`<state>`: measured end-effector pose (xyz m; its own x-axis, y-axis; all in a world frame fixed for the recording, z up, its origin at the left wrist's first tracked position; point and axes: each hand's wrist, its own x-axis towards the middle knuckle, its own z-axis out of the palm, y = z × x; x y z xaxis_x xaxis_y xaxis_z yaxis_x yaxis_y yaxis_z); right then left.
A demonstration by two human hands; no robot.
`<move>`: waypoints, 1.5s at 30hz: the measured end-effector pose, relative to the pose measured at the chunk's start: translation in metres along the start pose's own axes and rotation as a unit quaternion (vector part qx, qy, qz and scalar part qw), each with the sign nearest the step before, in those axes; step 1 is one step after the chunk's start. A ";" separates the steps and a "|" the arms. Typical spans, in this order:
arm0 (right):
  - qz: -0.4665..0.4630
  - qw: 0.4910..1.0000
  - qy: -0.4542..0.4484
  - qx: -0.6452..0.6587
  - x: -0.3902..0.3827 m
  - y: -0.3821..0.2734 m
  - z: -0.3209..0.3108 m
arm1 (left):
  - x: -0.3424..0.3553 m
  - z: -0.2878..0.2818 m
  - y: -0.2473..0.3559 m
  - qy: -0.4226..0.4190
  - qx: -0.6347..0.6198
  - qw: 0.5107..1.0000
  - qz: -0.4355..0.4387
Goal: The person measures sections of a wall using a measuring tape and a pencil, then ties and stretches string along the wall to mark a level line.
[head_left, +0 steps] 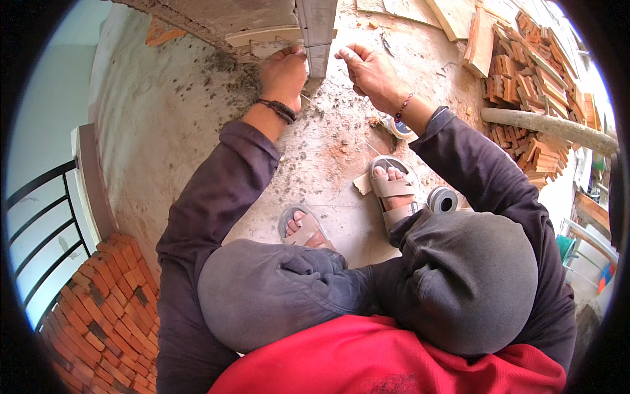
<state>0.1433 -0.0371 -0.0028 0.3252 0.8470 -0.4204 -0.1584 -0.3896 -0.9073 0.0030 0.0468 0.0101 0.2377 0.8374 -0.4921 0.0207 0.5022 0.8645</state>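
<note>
The left hand [283, 73] and right hand [377, 75] curl either side of the post [319, 36]; I can't tell whether anything's grasped.

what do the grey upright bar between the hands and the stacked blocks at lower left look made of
Grey upright bar: probably metal, dull and smudged, going by its straight, crisp edges; painted wood isn't ruled out. Stacked blocks: likely fired clay, matt and unglazed, from their orange-red colour.

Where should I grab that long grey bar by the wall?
I'd grip the grey bar around its long edges near the end closest to you, probably coming from the right: it's straight and narrow, and the wall and left hand crowd its left side.
</note>
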 end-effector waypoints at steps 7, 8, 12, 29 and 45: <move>-0.123 0.964 0.039 -0.232 0.003 -0.012 -0.009 | -0.002 -0.001 0.001 0.004 -0.012 1.000 -0.015; -0.135 0.955 0.033 -0.262 0.002 -0.019 -0.012 | -0.003 -0.001 0.001 0.006 -0.012 1.000 -0.015; -0.240 0.895 0.044 -0.374 0.013 -0.023 -0.018 | -0.005 0.000 0.003 0.009 0.011 1.000 -0.006; -0.149 0.921 0.009 -0.359 0.013 -0.061 -0.037 | 0.009 -0.008 -0.011 -0.017 0.048 0.997 0.065; -0.080 0.980 0.004 -0.182 -0.001 -0.025 -0.046 | 0.000 -0.006 -0.005 -0.019 0.064 0.997 0.030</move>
<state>0.1900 -0.0449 0.0204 0.3268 0.9054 -0.2710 0.2372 -0.3561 -0.9038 -0.0033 0.0457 0.0048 0.2795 0.8553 -0.4363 0.1285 0.4170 0.8998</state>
